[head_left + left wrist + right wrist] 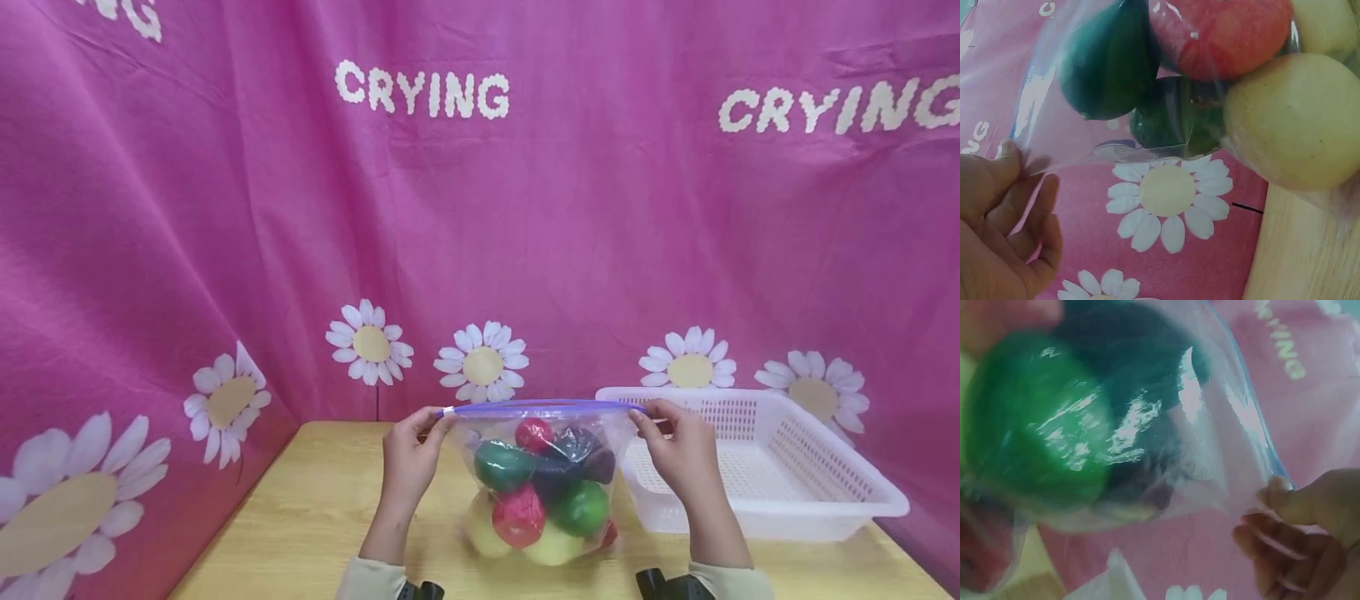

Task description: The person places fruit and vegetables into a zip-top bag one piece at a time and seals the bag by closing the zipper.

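Note:
A clear zip bag (550, 410) with a blue-purple zip strip hangs between both hands, its mouth stretched sideways. My left hand (411, 454) pinches the left top corner, beside a small white slider (448, 411). At the opposite corner my right hand (681, 446) pinches the strip's end between thumb and fingers. Inside are red round fruits (518, 517), a bright green one (582, 508), a dark green one (503, 465), pale yellow ones (553, 543) and dark purple pieces. In the left wrist view, a yellow fruit (1297, 122) bulges against the plastic.
A white perforated plastic basket (825, 505) stands at the right of the wooden table (300, 517), partly behind my right hand. A pink curtain (570, 208) with daisies and white lettering hangs behind the table and along its left side.

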Demonstrator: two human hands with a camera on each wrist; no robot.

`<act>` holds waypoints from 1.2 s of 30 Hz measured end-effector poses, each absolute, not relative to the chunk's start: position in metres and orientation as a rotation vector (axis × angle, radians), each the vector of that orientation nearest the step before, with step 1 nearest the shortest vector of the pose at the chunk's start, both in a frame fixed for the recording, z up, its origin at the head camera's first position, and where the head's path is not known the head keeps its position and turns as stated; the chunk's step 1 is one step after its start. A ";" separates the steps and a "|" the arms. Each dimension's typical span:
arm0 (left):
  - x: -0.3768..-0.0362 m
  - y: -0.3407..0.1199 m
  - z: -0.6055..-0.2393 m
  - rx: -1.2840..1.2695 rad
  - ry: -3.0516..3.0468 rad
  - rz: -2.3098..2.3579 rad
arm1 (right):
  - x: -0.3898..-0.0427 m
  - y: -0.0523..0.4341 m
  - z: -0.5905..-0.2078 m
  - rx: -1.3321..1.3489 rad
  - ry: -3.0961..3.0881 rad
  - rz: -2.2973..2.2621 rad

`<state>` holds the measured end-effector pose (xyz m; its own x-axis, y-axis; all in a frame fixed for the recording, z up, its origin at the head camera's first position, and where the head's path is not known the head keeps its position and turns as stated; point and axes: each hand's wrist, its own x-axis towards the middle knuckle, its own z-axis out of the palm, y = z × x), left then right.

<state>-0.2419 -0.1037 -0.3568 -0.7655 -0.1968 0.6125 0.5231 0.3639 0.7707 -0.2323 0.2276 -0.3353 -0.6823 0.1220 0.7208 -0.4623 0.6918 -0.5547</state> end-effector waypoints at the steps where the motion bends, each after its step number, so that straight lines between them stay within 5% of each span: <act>1: -0.243 -0.104 -0.357 -0.287 -2.005 -1.465 | -0.234 0.230 -0.337 0.248 -2.174 0.967; 14: -0.229 -0.111 -0.339 -0.442 -2.145 -1.361 | -0.206 0.206 -0.306 0.301 -2.128 0.964; 24: -0.220 -0.116 -0.332 -0.640 -2.238 -1.326 | -0.194 0.127 -0.314 0.849 -2.024 0.658; 32: -0.219 -0.133 -0.331 -0.810 -2.365 -1.339 | -0.200 0.119 -0.327 0.694 -2.154 0.479; 36: -0.218 -0.135 -0.329 -0.896 -2.384 -1.356 | -0.194 0.111 -0.328 0.828 -2.087 0.498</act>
